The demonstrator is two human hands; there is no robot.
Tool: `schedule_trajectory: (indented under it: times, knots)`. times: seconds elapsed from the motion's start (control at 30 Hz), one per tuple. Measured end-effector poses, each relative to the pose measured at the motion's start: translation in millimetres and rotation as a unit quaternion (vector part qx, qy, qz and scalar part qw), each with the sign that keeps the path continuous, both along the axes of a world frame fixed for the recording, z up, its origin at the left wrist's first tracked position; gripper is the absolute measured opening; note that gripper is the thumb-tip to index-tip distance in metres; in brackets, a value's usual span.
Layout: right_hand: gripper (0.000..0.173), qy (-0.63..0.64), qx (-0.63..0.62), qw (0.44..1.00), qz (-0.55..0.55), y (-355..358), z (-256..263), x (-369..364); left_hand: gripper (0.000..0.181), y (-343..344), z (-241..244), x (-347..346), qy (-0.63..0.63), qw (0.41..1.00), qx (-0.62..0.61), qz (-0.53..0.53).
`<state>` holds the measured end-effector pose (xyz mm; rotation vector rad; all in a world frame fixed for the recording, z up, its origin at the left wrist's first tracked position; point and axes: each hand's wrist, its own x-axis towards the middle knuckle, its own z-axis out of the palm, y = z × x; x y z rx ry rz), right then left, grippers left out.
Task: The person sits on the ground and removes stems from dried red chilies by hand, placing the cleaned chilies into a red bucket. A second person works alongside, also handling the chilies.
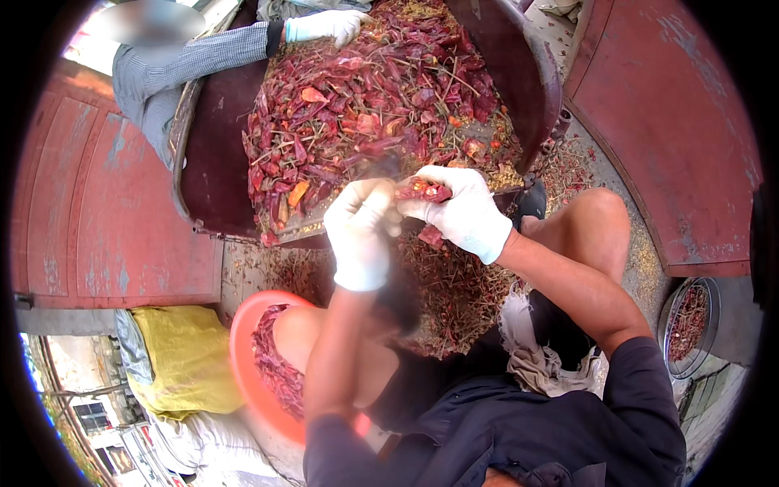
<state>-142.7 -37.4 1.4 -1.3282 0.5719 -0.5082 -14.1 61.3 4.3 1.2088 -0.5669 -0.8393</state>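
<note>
Both of my hands wear white gloves and meet in front of the near edge of a dark red metal cart bed [222, 176]. My right hand [456, 207] holds a dried red pepper [423, 190] between thumb and fingers. My left hand [364, 228] is beside it, fingers bent close to the pepper's left end; blur hides whether it grips anything. Beyond them a heap of dried red peppers [365, 103] with stems and loose yellow seeds covers the cart bed. A red piece [431, 236] shows just below my right hand.
A co-worker's gloved hand [331, 27] touches the heap's far side. An orange-red plastic basin [243, 347] with dried peppers stands at my left, near a yellow sack [182, 359]. Stems litter the ground [456, 298]. A round container [669, 341] of scraps stands at right, below a red metal door [675, 140].
</note>
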Motion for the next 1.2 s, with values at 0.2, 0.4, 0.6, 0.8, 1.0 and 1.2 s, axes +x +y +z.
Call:
schedule_trajectory:
  times: [0.2, 0.4, 0.6, 0.8, 1.0, 1.2]
  knots:
    - [0.02, -0.068, 0.21, 0.975, 0.004, -4.2, 4.0, -2.2, 0.018, -19.4, -18.6, 36.4, 0.256, 0.96, -0.098, 0.053]
    - [0.033, 0.001, 0.1, 0.984, 0.148, 2.6, 12.6, -9.8, 0.037, -36.0, -2.9, 40.3, -0.174, 0.967, 0.169, 0.08]
    - [0.027, 0.035, 0.054, 0.979, 0.193, -1.5, 9.1, -12.2, 0.036, -74.5, -31.0, 30.9, -0.658, 0.717, 0.203, 0.109]
    - [0.027, 0.06, 0.074, 0.985, 0.147, -11.0, 11.1, -12.1, 0.017, -91.2, -47.2, 39.5, -0.758, 0.61, 0.207, 0.105]
    - [0.026, 0.074, 0.079, 0.994, 0.026, -16.6, 8.2, -13.0, 0.021, -76.9, -31.5, 48.3, -0.481, 0.85, 0.132, 0.169]
    - [0.027, 0.07, 0.067, 0.994, 0.044, -18.6, 10.3, -15.5, 0.021, -63.8, -39.6, 53.4, -0.637, 0.75, 0.137, 0.112]
